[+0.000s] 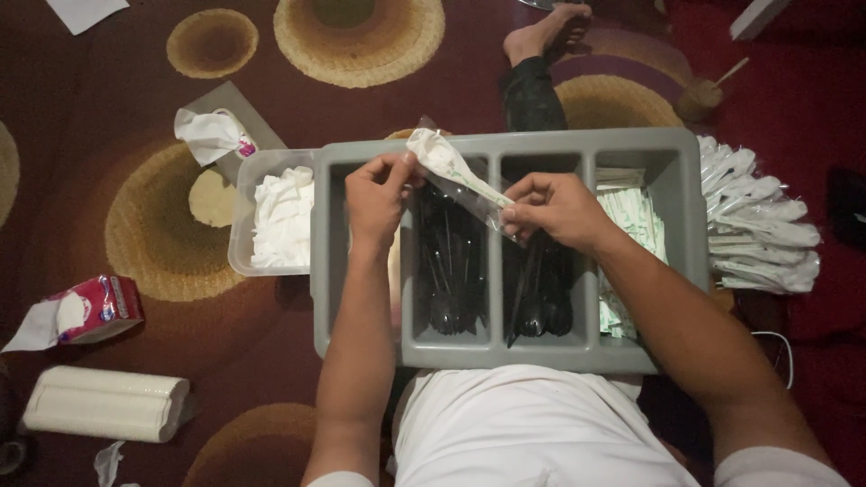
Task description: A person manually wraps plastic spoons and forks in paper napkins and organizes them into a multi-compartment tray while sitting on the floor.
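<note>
The left hand (377,194) and right hand (552,209) each pinch one end of a thin clear packet (456,171) over the gray tray (505,144). It looks light, soft and crinkly, likely slippery, so the ends are the best spots to hold.

Red tissue pack (95,309) left; clear wrapped packets (758,221) stacked right.

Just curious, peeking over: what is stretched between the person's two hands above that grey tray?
In the head view, a clear packet holding white folded items spans from the left hand to the right hand, above the tray.
</note>
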